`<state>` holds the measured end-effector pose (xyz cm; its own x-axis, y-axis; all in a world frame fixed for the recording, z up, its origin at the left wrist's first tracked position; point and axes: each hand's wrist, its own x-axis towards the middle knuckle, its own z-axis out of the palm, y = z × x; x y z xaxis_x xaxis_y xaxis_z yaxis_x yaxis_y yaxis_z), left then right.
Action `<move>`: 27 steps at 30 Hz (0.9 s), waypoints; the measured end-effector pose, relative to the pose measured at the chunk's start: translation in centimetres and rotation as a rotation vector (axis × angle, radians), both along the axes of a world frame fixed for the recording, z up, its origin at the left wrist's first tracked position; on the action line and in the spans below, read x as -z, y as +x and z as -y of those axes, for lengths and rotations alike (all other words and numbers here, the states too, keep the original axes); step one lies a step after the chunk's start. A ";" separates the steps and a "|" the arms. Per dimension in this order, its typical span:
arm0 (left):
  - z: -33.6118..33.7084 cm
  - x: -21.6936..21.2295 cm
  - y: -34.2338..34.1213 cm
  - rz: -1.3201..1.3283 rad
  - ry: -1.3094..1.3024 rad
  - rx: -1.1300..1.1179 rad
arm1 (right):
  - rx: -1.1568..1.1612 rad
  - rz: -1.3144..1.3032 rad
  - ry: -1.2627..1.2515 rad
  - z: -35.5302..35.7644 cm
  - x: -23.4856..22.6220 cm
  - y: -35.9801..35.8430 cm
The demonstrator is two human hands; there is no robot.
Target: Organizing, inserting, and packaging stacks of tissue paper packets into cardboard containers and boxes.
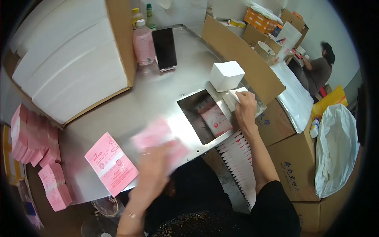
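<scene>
My left hand (156, 164), smeared by motion, is closed on a pink printed wrapper (154, 133) above the metal table's front edge. The wrapper is blurred too, and the fingertips do not show clearly. At the right side my right hand (246, 104) grips a small white stack of folded tissues (238, 94) with bent fingers. A taller white tissue stack (226, 76) stands just behind that hand. Between my hands, a rectangular opening (191, 104) in the tabletop has a pink and white packet (217, 121) inside. A flat pile of pink wrappers (111, 164) lies left of my left hand.
More pink wrapper bundles (33, 138) sit at the table's left edge. A large carton of white stacks (75, 59) stands behind them. A phone (164, 49) leans by a pink bottle (143, 43). Cartons (296, 158) line the right; a person (319, 69) sits far right.
</scene>
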<state>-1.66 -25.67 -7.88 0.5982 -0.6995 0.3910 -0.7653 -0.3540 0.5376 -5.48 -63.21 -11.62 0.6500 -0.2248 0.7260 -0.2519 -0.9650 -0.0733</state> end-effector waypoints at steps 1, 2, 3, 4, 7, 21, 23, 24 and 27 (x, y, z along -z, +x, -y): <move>1.8 0.4 -0.7 0.027 0.082 0.092 | -0.055 0.001 0.042 -0.9 -0.1 0.0; 2.5 1.1 -0.6 0.032 0.080 0.082 | -0.115 0.007 0.081 -2.6 -0.7 0.3; 2.7 2.4 -0.2 0.048 0.032 0.067 | -0.309 -0.099 0.298 -7.3 -1.4 0.3; 3.2 3.1 0.0 0.064 -0.027 0.076 | -0.527 0.043 -0.023 -10.7 -0.2 0.3; 1.0 2.2 1.0 0.072 0.113 -0.034 | -0.988 -0.247 -0.086 -18.9 -0.8 -5.0; 0.6 1.4 0.6 -0.068 0.071 -0.185 | -0.802 -0.292 0.569 -16.7 1.2 2.6; 0.5 3.0 1.6 -0.078 0.028 -0.254 | -0.793 -0.296 0.471 -17.7 0.4 3.0; 0.4 3.8 1.9 0.062 0.061 -0.345 | -0.793 -0.248 0.548 -17.7 0.5 3.2; 0.5 4.3 2.1 0.199 0.107 -0.425 | -0.914 -0.188 0.378 -17.7 0.0 2.4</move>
<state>0.43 -26.18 -12.19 0.7605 -0.4521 0.4662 -0.6255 -0.7028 0.3388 -3.05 -45.46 -11.62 0.7850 0.2228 0.5781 0.5344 -0.7156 -0.4498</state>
